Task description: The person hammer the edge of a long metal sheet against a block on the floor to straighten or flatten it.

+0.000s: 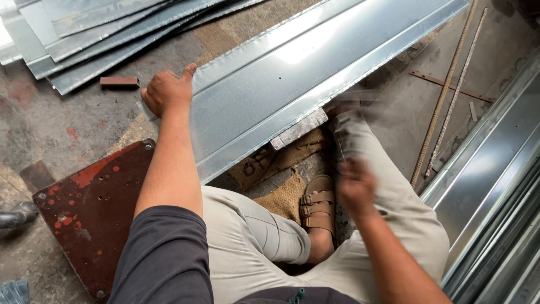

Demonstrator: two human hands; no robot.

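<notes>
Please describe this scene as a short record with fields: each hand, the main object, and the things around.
left hand: grips the near end of the metal sheet
right hand: blurred, above the knee, holds nothing that I can tell
metal sheet: long, shiny, folded edges, lies on the floor
sandal: brown, on burlap sacking
rusty plate: red-brown, beside the left arm
stacked sheets: top left
</notes>
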